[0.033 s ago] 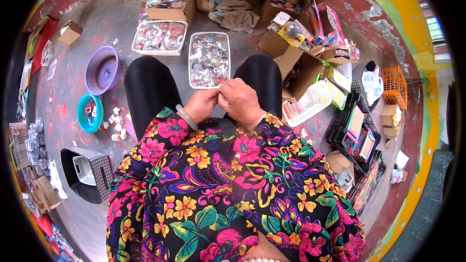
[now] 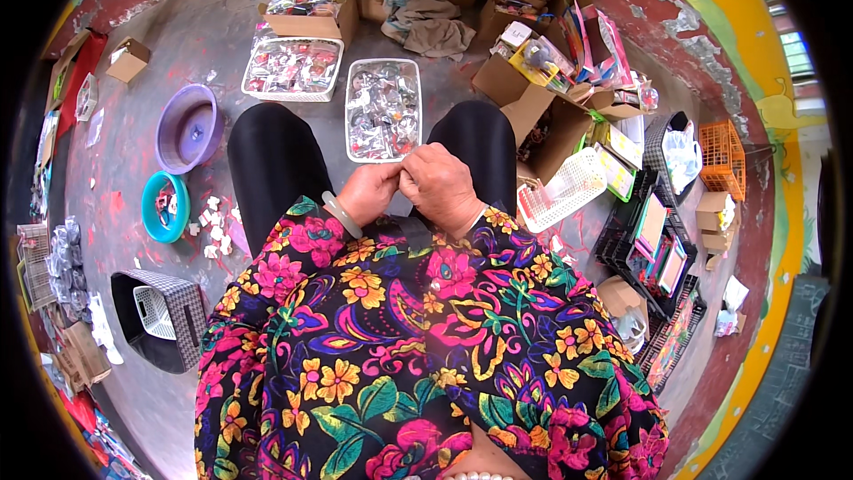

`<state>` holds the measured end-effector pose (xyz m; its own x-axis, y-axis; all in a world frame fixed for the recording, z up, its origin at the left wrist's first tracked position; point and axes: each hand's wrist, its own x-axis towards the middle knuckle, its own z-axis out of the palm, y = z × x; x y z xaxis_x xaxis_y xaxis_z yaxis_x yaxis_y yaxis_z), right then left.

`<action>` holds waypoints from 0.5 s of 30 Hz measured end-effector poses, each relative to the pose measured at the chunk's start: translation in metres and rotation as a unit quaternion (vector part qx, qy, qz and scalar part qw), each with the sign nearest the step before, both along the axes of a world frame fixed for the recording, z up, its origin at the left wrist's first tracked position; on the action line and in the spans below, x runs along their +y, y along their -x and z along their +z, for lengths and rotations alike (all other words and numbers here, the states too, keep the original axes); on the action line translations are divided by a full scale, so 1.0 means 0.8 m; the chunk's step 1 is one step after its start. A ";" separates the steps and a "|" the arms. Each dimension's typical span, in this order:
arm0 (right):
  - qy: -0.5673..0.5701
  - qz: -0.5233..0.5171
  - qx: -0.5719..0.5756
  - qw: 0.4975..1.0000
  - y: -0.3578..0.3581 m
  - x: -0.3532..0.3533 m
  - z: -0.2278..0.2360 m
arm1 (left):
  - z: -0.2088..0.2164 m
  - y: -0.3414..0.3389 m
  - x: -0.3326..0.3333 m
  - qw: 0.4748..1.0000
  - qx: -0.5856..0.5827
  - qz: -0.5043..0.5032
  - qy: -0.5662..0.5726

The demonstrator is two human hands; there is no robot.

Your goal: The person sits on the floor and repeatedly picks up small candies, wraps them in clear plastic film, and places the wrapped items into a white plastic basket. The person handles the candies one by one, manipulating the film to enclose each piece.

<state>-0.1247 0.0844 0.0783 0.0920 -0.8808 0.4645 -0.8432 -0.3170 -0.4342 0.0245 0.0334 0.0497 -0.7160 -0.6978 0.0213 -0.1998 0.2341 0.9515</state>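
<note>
Nothing visibly shifts from the earlier frame! White basket (image 2: 371, 160), full of small packets (image 2: 382, 116), sits at twelve o'clock, just past left hand (image 2: 366, 196) and right hand (image 2: 438, 188). Hands curl together; how tightly, or around what, I can't tell. Seemingly close fingertip work, calling next for steadiness. Purple basin (image 2: 178, 138) at ten o'clock.

1 fisheye view from the person's head, facing steeply down and forward.
Taken through the left of 2 side-by-side cameras, it stands upright and unmirrored; the flowered top (image 2: 418, 320) lies nearest, filling the lower middle, with a bead necklace (image 2: 478, 476) cut by the bottom edge. The left hand (image 2: 369, 195) and right hand (image 2: 440, 188) sit close by, near the centre; the floor (image 2: 115, 147) spreads farther out, and the peeling wall (image 2: 662, 11) bends along the rim.
</note>
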 end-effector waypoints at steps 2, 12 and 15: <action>-0.005 -0.004 -0.012 1.000 0.000 0.000 -0.003 | -0.001 -0.001 0.000 1.000 -0.015 -0.006 -0.017; -0.148 0.019 -0.209 0.967 0.021 -0.003 0.008 | -0.005 -0.004 -0.008 0.906 0.128 -0.007 -0.404; -0.135 0.022 -0.155 0.978 0.020 -0.003 0.019 | -0.001 -0.005 -0.009 0.908 0.117 -0.014 -0.403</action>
<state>-0.1411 0.0820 0.0934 0.0241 -0.9736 0.2268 -0.6464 -0.1883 -0.7394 0.0286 0.0259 0.0492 -0.7758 -0.5350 -0.3345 0.0244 -0.5552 0.8314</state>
